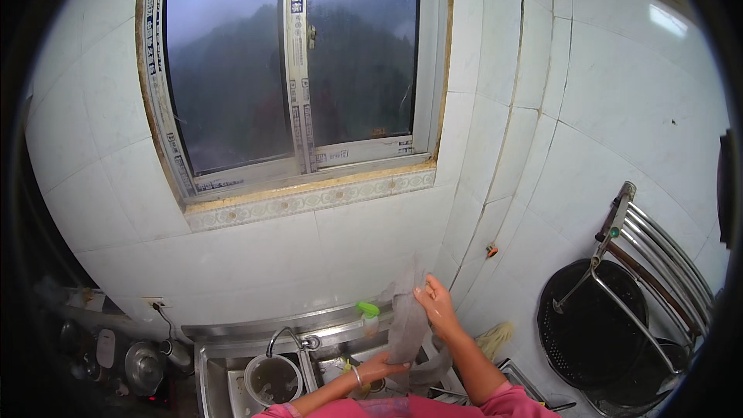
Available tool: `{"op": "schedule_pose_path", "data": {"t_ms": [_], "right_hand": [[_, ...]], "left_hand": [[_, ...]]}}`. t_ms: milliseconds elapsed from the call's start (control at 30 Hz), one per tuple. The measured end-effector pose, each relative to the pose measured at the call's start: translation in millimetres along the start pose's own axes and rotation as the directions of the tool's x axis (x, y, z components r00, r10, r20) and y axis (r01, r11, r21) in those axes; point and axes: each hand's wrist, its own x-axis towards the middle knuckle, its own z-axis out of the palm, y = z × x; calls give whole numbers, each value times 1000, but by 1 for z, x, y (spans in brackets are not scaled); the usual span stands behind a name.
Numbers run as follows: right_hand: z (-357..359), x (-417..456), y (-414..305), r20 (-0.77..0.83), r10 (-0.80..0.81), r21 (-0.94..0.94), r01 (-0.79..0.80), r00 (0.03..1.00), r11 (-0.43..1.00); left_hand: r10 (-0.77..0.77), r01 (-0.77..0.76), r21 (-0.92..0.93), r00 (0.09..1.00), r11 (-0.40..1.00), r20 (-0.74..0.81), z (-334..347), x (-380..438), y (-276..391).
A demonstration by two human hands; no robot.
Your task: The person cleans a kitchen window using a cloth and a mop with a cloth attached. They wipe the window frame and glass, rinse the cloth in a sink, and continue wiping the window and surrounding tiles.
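A thin, wet-looking grey cloth (408, 319) hangs stretched over the right side of a steel double sink (235, 380). My right hand (436, 305) grips its upper part, raised in front of the tiled wall. Lower down and to the left, my left hand (380, 368) holds the cloth near the sink's right basin; a bracelet is on that wrist. More grey fabric (429, 368) hangs below, partly behind my right forearm. A spray bottle with a green head (367, 309) stands behind the cloth at the sink's back edge.
A white tub (248, 380) of murky water sits in the left basin under a curved faucet (283, 332). Left of the sink are a metal kettle (144, 368) and a plugged-in appliance (176, 355). A metal rack (624, 226) and a black perforated basket (586, 325) stand at right.
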Motion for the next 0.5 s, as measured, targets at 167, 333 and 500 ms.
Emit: {"op": "schedule_pose_path", "data": {"t_ms": [167,333,500], "right_hand": [[-14,-40,90,-2,512,100,-510,859,855],[11,-94,91,293,527,93,-573,797,814],[-1,-93,155,227,405,-243,-352,886,904]], "left_hand": [[-15,-56,-354,981,934,-194,7,-15,6],[-161,78,-272,940,959,-299,-7,-24,-7],[-100,95,-30,929,995,-357,-19,-13,-30]]}}
